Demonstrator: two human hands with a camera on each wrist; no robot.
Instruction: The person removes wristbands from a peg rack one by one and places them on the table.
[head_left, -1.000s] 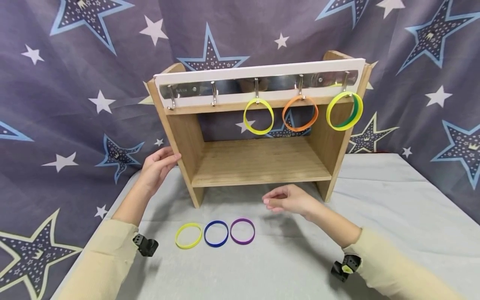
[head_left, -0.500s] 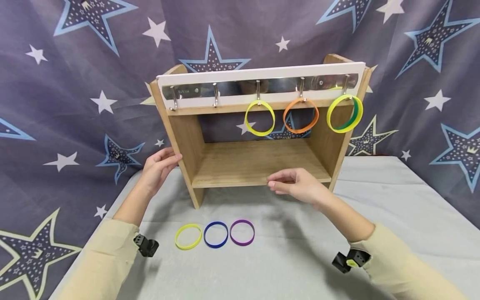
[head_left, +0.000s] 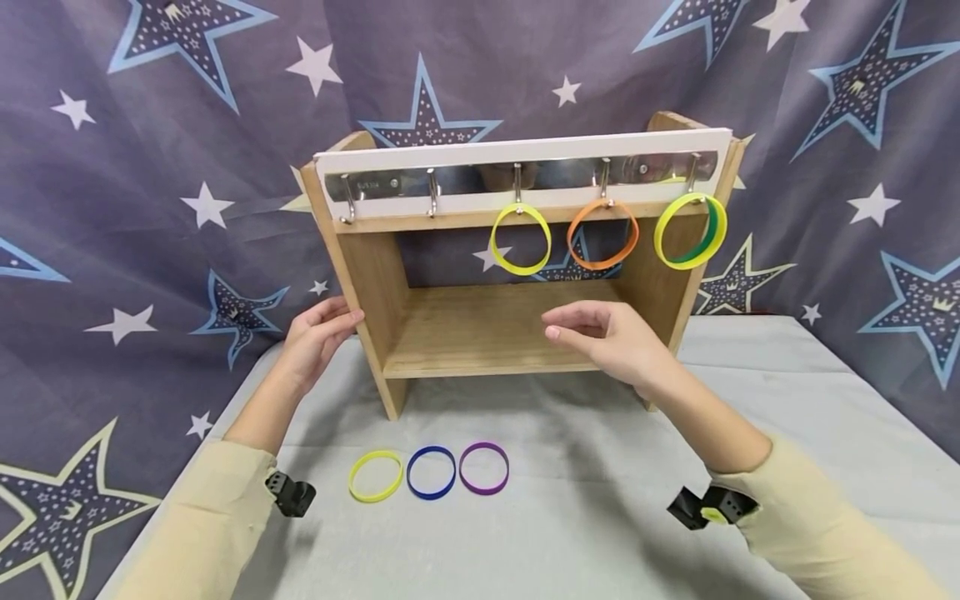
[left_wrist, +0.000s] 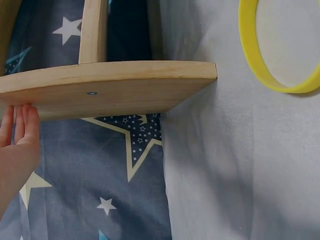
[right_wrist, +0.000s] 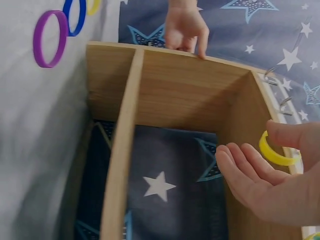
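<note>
My left hand (head_left: 317, 340) rests its straight fingers on the outer left side of a wooden shelf (head_left: 480, 333); its fingers (left_wrist: 31, 122) touch the panel in the left wrist view. In front of the shelf's lower board, my right hand (head_left: 611, 340) is raised with thumb and fingers apart, holding nothing. Above it, a yellow wristband (head_left: 521, 272) and an orange wristband (head_left: 594, 266) hang from hooks. The rightmost hook carries a yellow wristband (head_left: 681, 266) with a green wristband (head_left: 703, 243) behind it. The two left hooks bear no bands.
On the grey cloth before the shelf lie a yellow wristband (head_left: 373, 500), a blue wristband (head_left: 431, 497) and a purple wristband (head_left: 483, 492) in a row. A metal hook rail (head_left: 468, 180) runs along the shelf's white top strip. Star-patterned curtain (head_left: 255, 150) hangs behind.
My right hand has risen from low over the cloth to in front of the shelf's opening, shifting slightly right. The left hand stays at the side panel, and the wristbands keep their places.
</note>
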